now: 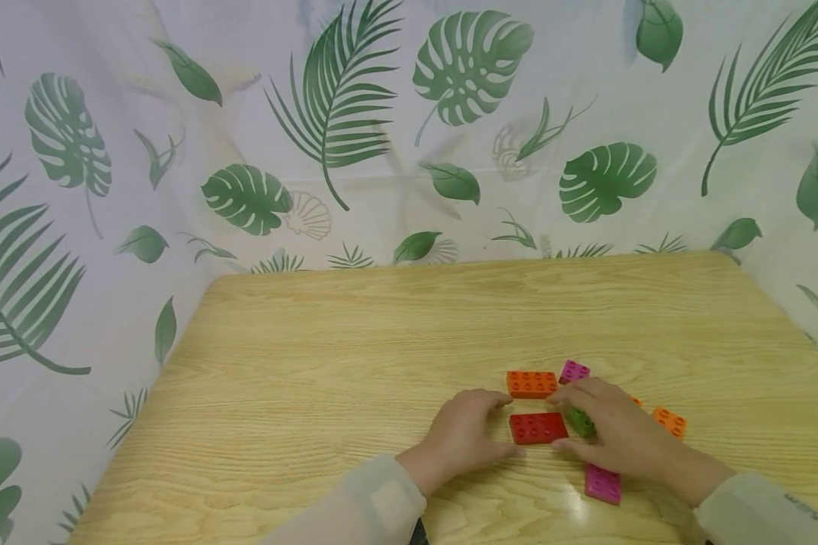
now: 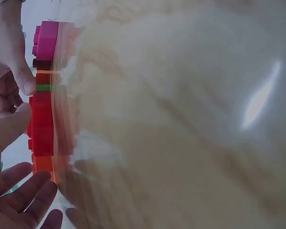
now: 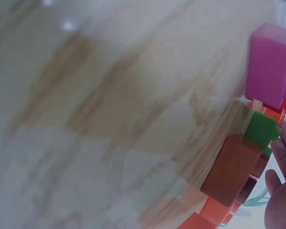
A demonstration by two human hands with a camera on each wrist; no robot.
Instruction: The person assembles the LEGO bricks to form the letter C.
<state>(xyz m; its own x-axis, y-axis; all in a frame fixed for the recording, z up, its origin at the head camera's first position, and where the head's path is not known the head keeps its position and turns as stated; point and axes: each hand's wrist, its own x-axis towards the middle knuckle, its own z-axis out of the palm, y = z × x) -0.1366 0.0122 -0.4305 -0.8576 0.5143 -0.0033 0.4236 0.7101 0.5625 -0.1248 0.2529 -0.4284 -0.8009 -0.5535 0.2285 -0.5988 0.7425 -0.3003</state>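
Observation:
A red building brick (image 1: 538, 428) lies on the table with its studs up, an orange brick (image 1: 532, 384) just behind it. My left hand (image 1: 466, 431) is to their left, thumb and fingers spread apart with nothing between them. From the right, my right hand (image 1: 610, 428) reaches over a green brick (image 1: 581, 422), partly covering it. Its thumb and forefinger reach toward the red brick's right end. In the right wrist view, the fingers (image 3: 284, 152) look loosely extended beside the green brick (image 3: 260, 128).
One pink brick (image 1: 603, 484) lies in front of the right hand, another pink brick (image 1: 575, 371) behind it. An orange brick (image 1: 669, 422) sits to its right, with more bricks partly hidden by the hand. Leaf-printed cloth (image 1: 375, 219) hangs behind the wooden table (image 1: 327, 341).

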